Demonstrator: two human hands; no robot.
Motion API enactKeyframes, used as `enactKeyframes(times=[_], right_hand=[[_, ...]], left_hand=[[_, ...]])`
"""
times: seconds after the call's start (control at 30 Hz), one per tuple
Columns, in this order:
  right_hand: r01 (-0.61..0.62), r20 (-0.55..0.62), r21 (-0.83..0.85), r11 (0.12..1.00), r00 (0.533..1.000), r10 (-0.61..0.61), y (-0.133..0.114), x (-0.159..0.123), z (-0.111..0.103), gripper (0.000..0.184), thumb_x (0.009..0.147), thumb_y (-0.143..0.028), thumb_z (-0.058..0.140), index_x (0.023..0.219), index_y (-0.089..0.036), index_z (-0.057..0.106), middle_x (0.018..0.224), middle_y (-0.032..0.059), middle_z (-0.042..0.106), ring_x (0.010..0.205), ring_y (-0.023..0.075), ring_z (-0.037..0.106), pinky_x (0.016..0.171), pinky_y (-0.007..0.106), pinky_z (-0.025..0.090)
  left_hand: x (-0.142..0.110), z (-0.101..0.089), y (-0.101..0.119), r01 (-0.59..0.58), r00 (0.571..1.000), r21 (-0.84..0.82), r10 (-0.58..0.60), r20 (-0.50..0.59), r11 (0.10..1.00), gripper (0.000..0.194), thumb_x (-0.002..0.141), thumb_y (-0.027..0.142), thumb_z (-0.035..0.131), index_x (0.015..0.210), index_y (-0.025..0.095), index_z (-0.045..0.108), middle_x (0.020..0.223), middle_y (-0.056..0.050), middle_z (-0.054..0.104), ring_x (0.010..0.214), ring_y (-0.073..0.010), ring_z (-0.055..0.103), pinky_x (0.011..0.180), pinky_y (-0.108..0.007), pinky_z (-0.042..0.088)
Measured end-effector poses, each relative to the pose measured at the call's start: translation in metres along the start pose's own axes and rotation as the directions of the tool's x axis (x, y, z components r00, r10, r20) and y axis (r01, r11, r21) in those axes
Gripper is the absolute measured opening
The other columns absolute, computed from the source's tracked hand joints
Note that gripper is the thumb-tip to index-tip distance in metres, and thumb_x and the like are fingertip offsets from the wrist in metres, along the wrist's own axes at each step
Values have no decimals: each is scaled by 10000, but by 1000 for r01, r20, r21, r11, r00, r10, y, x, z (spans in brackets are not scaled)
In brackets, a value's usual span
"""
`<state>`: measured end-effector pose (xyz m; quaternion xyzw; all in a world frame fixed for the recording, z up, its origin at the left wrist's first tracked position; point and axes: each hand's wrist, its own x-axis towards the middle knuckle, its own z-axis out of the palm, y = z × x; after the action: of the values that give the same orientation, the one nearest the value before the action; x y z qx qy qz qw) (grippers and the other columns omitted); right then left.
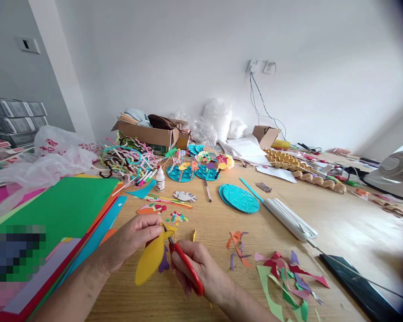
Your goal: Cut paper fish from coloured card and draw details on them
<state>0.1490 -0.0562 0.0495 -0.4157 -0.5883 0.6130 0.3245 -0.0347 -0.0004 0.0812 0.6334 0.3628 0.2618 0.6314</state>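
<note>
Yellow fish (150,263) (hand-held) partly covers purple paper (164,264)

Your one view comes from the camera worn on your head, looking forward and down over the tabletop (208,228) to the pale wall (171,58), which fills the frame around 12 o'clock. It sits close above your work, with your left hand (144,232) near at 7 o'clock and your right hand (196,264) near at 6. You get a wide spread, from the coloured sheets (63,205) at 8 o'clock to the white fan (398,172), farther off at 3.
</note>
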Motion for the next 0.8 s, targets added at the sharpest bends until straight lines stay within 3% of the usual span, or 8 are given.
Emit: enactKeyframes(times=[0.3,0.57,0.8], right_hand=[[-33,25,-10,999,999,33,-2,-1,1,527,820,-674,447,669,-169,468,401,-73,433,302,40,333,310,158,203],[-47,48,-24,999,998,48,0,-1,0,501,811,-659,474,711,-168,481,412,-75,429,314,48,347,304,151,223],[-29,95,-11,1000,995,30,2,-1,-1,516,816,-667,454,718,-161,475,457,-59,464,355,51,396,338,152,259]], left_hand=[[-3,-4,4,32,999,23,-32,15,999,292,742,436,564,630,193,446,614,56,376,588,-116,310,543,-230,290],[-6,-7,5,103,994,-56,-101,40,993,283,690,435,588,616,199,452,599,52,383,574,-121,322,515,-220,294],[-4,-8,4,121,988,-70,-114,104,990,258,682,423,597,631,186,506,607,41,434,581,-125,355,540,-227,304]])
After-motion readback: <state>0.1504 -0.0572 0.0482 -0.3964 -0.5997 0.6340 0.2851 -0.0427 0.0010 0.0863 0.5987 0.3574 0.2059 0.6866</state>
